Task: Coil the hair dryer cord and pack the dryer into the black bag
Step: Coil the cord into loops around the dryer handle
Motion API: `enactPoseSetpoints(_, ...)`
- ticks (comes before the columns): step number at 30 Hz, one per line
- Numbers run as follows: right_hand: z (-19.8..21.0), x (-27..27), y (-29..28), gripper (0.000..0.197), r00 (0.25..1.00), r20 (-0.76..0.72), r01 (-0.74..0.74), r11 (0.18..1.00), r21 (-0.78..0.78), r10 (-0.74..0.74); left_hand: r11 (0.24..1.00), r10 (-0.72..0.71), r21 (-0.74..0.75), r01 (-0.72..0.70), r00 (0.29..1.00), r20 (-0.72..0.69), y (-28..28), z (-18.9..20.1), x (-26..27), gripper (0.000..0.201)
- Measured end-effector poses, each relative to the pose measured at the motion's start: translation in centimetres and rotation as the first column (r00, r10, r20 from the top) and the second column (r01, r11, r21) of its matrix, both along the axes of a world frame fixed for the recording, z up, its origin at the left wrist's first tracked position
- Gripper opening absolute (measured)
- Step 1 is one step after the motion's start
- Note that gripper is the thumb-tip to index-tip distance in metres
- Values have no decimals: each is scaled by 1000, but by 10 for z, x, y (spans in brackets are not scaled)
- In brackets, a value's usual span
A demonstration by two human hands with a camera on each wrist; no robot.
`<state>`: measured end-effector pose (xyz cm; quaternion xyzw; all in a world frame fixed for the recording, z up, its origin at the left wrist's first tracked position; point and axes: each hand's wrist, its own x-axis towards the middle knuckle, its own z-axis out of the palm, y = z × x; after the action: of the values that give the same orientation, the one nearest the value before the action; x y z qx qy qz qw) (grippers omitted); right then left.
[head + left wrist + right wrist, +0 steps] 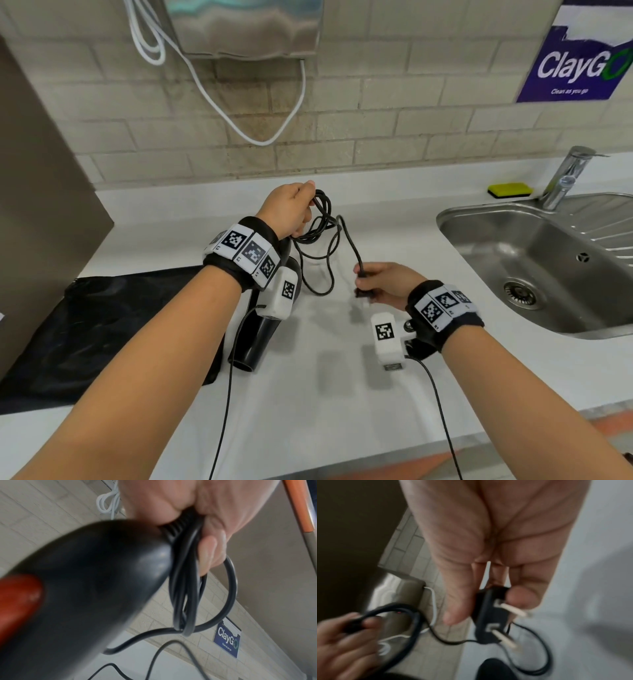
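My left hand (291,209) is raised over the white counter and grips several loops of the black cord (320,219) at the end of the dryer's handle. The black hair dryer (255,342) hangs under that wrist, nozzle down toward the counter. In the left wrist view the dryer body (96,582) fills the frame and my fingers (208,555) curl round the cord loops (187,588). My right hand (380,284) pinches the black plug (486,616), its two metal pins pointing away. The black bag (102,329) lies flat at the left.
A steel sink (534,260) with a tap (565,178) lies at the right, a yellow sponge (509,189) behind it. A steel dispenser (246,27) with white cables (219,99) hangs on the tiled wall. A brown panel (37,192) stands at the left.
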<state>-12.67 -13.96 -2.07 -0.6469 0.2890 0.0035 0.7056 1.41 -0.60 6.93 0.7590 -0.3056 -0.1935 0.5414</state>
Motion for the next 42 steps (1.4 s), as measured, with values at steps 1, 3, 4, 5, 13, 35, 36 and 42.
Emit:
enactPoseSetpoints(1,5,3,5,23,998,66,-16,997,74,11,1000,8,2,-8,1000,2,0,1,0,40)
enactPoseSetpoints(3,21,9,19,23,979,201,-59,978,199,18,1000,22,2,-22,1000,5,1,1,0,40)
enactPoseSetpoints(4,27,12,24,24,967,256,-61,962,268,-10,1000,26,0,-26,1000,1,1,2,0,41)
enactPoseSetpoints(5,32,16,29,24,949,310,-63,937,342,-49,1000,30,-3,-30,1000,-8,1,2,0,41)
enactPoseSetpoints(13,50,46,54,28,817,506,138,946,294,-276,998,53,-35,-55,997,-52,3,3,2,41)
enactPoseSetpoints(35,26,115,64,40,723,594,513,850,-118,-353,995,-20,-100,9,994,-107,12,0,6,38)
enactPoseSetpoints(36,28,116,65,44,730,601,485,866,-123,-324,994,-3,-112,-9,994,-111,13,0,9,38)
enactPoseSetpoints(42,24,124,68,51,767,564,484,853,-196,-306,985,49,-158,-71,989,-141,20,3,18,41)
